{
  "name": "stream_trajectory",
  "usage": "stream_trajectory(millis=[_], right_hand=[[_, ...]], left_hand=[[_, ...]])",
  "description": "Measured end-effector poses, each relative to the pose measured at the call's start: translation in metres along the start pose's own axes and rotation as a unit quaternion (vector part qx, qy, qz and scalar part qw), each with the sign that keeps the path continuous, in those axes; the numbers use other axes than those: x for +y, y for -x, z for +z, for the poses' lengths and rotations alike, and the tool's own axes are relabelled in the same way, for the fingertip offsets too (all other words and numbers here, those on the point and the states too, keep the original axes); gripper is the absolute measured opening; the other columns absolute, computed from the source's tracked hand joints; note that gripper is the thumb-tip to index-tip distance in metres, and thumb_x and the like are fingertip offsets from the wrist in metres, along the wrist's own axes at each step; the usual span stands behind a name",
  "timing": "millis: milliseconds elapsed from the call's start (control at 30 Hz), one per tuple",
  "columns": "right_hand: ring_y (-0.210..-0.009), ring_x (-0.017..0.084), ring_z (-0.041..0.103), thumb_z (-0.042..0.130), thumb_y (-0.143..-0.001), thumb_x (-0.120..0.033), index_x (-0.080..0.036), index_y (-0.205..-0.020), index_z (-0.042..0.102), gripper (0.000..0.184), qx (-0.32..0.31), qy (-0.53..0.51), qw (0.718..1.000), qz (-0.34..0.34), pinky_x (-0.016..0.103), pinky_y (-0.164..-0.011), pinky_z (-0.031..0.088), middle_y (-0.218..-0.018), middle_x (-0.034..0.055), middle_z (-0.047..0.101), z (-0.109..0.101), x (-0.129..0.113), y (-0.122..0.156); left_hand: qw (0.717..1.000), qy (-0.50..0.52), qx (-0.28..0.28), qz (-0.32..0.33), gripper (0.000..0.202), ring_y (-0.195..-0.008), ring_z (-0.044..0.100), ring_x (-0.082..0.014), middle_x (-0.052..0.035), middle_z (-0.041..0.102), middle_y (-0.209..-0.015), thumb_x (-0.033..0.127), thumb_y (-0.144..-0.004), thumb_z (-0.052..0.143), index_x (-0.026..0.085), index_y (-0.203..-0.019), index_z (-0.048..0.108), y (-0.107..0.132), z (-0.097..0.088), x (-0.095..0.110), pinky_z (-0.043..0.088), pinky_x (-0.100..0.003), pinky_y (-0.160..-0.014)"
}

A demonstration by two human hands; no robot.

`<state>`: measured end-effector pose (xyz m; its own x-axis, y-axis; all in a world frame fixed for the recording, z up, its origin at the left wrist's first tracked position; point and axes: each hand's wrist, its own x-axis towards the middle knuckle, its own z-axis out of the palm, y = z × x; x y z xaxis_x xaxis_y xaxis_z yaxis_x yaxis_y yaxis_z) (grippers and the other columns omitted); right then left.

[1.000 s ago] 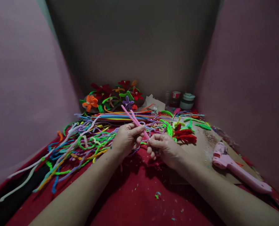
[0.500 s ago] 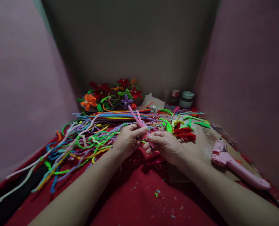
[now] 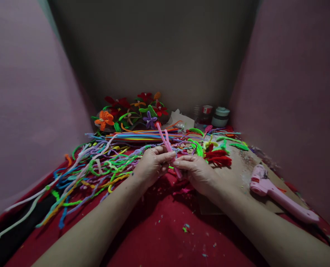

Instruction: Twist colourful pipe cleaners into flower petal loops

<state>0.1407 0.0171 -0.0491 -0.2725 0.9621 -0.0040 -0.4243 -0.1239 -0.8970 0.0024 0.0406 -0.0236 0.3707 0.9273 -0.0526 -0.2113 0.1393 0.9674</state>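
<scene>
Both my hands meet at the middle of the red cloth (image 3: 159,237). My left hand (image 3: 151,165) and my right hand (image 3: 197,172) pinch a folded pink pipe cleaner (image 3: 165,140), whose two ends stick up and away from me. Fingers of both hands are closed on it, thumbs nearly touching. A short pink end pokes down below my right fingers. Just beyond my hands lies a tangle of coloured pipe cleaners (image 3: 98,165).
Finished pipe-cleaner flowers (image 3: 131,111) stand at the back. A straight bundle of pipe cleaners (image 3: 137,137) lies before them. Red and green pieces (image 3: 217,157) sit right of my hands. A pink glue gun (image 3: 276,196) lies on cardboard (image 3: 245,174) at right. Small jars (image 3: 215,115) stand at the back right. Pink walls close in both sides.
My hands have drawn closer together on the pink pipe cleaner. Its upright ends have swung from leaning left to pointing more steeply up, and look shorter.
</scene>
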Motion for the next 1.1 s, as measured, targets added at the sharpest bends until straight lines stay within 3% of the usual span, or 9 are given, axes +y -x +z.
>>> stream_trajectory(millis=[400, 567, 700, 800, 900, 1033, 1100], right_hand=[[-0.039, 0.006, 0.039, 0.069, -0.06, -0.023, -0.013, -0.054, 0.059, 0.015, 0.023, 0.011, 1.0, -0.002, 0.023, -0.042, 0.024, -0.042, -0.0037, 0.049, 0.0, -0.001, -0.001], [-0.039, 0.006, 0.039, 0.067, -0.058, -0.021, -0.013, -0.051, 0.058, 0.013, 0.046, 0.006, 0.999, -0.001, 0.022, -0.042, 0.025, -0.042, -0.0038, 0.048, 0.0, -0.003, -0.001], [-0.04, 0.007, 0.039, 0.067, -0.056, -0.019, -0.013, -0.053, 0.059, 0.01, 0.055, 0.007, 0.998, -0.014, 0.022, -0.042, 0.027, -0.043, -0.0035, 0.05, -0.001, -0.006, -0.002], [-0.038, 0.007, 0.039, 0.065, -0.058, -0.019, -0.014, -0.051, 0.058, 0.012, 0.035, 0.019, 0.999, -0.013, 0.023, -0.04, 0.026, -0.042, -0.0027, 0.049, -0.002, -0.009, -0.002], [-0.037, 0.007, 0.04, 0.065, -0.057, -0.019, -0.013, -0.052, 0.057, 0.011, 0.027, 0.026, 0.999, 0.012, 0.023, -0.041, 0.027, -0.041, -0.0024, 0.05, -0.002, -0.013, -0.001], [-0.039, 0.008, 0.04, 0.065, -0.056, -0.019, -0.013, -0.051, 0.057, 0.012, -0.002, 0.049, 0.998, 0.027, 0.023, -0.043, 0.027, -0.042, -0.0016, 0.05, -0.002, -0.017, 0.001], [-0.039, 0.007, 0.039, 0.064, -0.057, -0.018, -0.013, -0.049, 0.056, 0.012, -0.015, 0.063, 0.998, 0.024, 0.024, -0.044, 0.026, -0.041, -0.0015, 0.05, -0.003, -0.018, 0.001]], left_hand=[[0.997, -0.067, 0.025, 0.014, 0.024, -0.035, 0.035, -0.0017, 0.0052, 0.047, -0.051, 0.032, -0.066, 0.069, 0.013, -0.07, 0.054, -0.001, -0.001, -0.001, 0.02, -0.016, -0.034], [0.982, -0.178, 0.056, 0.028, 0.022, -0.034, 0.034, -0.0028, 0.0051, 0.047, -0.045, 0.032, -0.068, 0.066, 0.012, -0.066, 0.056, 0.007, 0.007, 0.01, 0.021, -0.017, -0.033], [0.951, -0.294, 0.032, 0.094, 0.014, -0.04, 0.039, -0.005, 0.0038, 0.05, -0.05, 0.026, -0.073, 0.06, 0.012, -0.073, 0.061, 0.011, 0.008, 0.017, 0.03, -0.018, -0.039], [0.884, -0.403, 0.0, 0.238, 0.009, -0.061, 0.051, -0.0094, -0.0011, 0.058, -0.07, 0.02, -0.076, 0.057, 0.013, -0.077, 0.063, 0.011, 0.002, 0.018, 0.042, -0.021, -0.057], [0.779, -0.498, -0.015, 0.381, 0.012, -0.076, 0.052, -0.0123, -0.0041, 0.057, -0.082, 0.019, -0.08, 0.053, 0.015, -0.077, 0.064, 0.009, -0.005, 0.019, 0.042, -0.024, -0.069], [0.637, -0.609, -0.03, 0.472, 0.015, -0.077, 0.046, -0.0144, -0.0037, 0.056, -0.075, 0.019, -0.082, 0.053, 0.017, -0.072, 0.064, 0.008, -0.008, 0.024, 0.039, -0.027, -0.069], [0.586, -0.645, -0.044, 0.489, 0.015, -0.076, 0.043, -0.0151, -0.0034, 0.057, -0.075, 0.019, -0.082, 0.053, 0.018, -0.071, 0.063, 0.011, -0.008, 0.028, 0.037, -0.028, -0.071]])
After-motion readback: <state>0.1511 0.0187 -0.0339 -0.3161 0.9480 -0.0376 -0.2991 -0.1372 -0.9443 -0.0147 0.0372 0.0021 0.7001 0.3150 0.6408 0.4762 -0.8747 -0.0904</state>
